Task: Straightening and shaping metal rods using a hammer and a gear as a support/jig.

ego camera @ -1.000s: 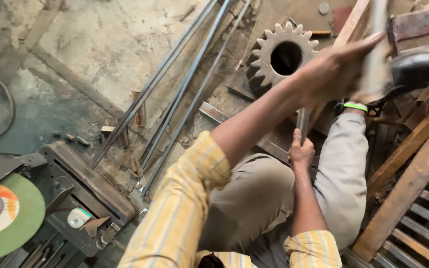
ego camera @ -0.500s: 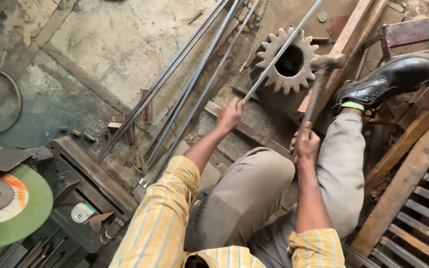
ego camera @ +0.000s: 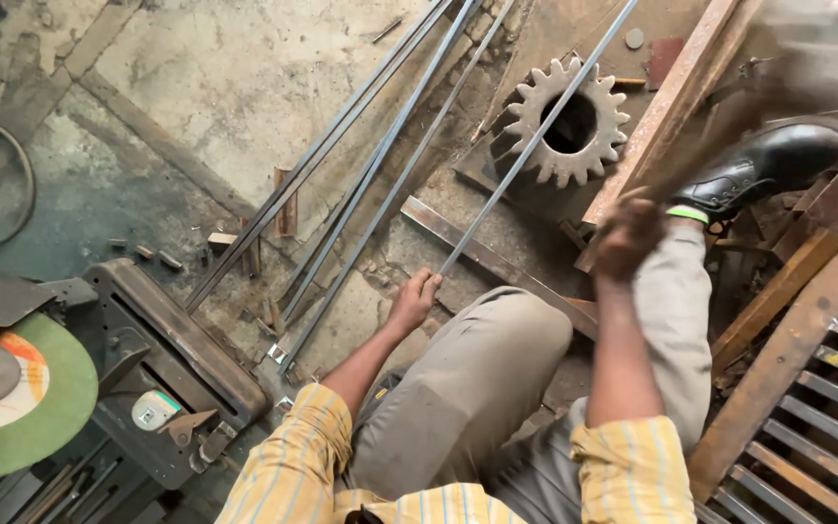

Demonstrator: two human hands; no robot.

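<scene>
A thin, straight steel rod (ego camera: pixel 535 141) is gripped at its near end by the left hand (ego camera: pixel 413 299), fingers curled shut around it; it runs up across one rusty toothed gear (ego camera: pixel 566 121). A blurred hammer handle (ego camera: pixel 700 160) is clenched in the right hand (ego camera: pixel 628 236). Three more long rods (ego camera: pixel 361 165) lie alongside on the rough concrete floor (ego camera: pixel 235 78), bare at upper left.

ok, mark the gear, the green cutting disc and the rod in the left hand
gear (ego camera: pixel 601 146): head view, toothed rim, right side
green cutting disc (ego camera: pixel 60 408): head view, green face
rod (ego camera: pixel 535 141): head view, mid-length, over the gear
left hand (ego camera: pixel 414 296): head view, knuckles
</scene>
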